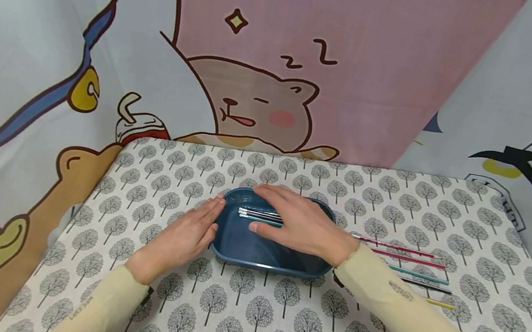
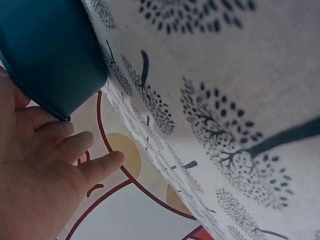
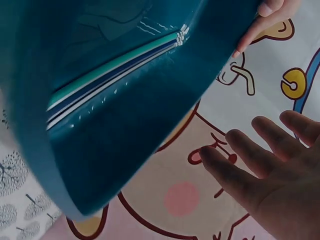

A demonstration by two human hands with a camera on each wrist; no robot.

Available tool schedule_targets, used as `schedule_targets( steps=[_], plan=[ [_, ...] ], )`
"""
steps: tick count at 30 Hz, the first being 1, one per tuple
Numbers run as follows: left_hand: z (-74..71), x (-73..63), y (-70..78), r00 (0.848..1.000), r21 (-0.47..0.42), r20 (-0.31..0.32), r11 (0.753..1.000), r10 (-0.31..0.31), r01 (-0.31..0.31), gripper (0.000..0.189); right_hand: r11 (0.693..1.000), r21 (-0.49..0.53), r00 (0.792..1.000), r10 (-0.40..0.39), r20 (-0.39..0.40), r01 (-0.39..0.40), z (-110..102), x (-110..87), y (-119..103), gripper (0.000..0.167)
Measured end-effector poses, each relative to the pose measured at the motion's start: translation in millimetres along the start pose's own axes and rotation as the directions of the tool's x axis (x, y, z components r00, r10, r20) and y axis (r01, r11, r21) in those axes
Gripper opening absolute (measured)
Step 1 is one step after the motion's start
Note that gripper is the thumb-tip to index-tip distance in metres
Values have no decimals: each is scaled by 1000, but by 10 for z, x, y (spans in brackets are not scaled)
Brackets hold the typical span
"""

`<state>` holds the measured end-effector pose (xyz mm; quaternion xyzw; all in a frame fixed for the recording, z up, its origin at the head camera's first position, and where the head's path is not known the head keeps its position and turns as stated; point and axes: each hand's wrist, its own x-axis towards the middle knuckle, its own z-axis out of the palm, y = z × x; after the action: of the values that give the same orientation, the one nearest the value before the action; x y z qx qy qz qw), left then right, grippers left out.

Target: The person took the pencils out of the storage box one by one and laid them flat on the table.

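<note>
A dark blue-teal plastic tray (image 1: 269, 266) with rounded corners sits on the table. Inside it lie several slim pencils (image 1: 257, 216), side by side, their pale ends toward the left; teal, navy and white ones show in the right wrist view. My left hand (image 1: 186, 235) rests its straight fingers against the tray's left rim, and the left wrist view shows its fingertips at the tray's outer edge. Over the tray, my right hand (image 1: 300, 225) is spread with fingers extended and nothing in it. It hides the pencils' right part in the head view.
Several more pencils (image 1: 407, 258), red, green, black and yellow, lie spread on the tree-print tablecloth (image 1: 245, 316) right of the tray, partly behind my right forearm. A cartoon-print curtain (image 1: 370, 60) hangs behind the table.
</note>
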<state>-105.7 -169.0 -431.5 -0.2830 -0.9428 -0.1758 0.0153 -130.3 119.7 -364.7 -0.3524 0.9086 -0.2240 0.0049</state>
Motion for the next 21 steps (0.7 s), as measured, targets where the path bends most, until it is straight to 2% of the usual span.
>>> schedule_targets(
  steps=[8,14,21],
  plan=[
    [-3,1,-6,1000,1,11,1000,-3,3,56,996,72,997,38,73,-43,73,160,12,78],
    [-6,-4,-9,1000,5,10,1000,7,-7,56,997,72,995,15,102,-22,138,299,34,76],
    [-16,-11,-5,1000,3,4,1000,13,-13,56,996,75,990,27,136,-37,172,397,2,68]
  ],
)
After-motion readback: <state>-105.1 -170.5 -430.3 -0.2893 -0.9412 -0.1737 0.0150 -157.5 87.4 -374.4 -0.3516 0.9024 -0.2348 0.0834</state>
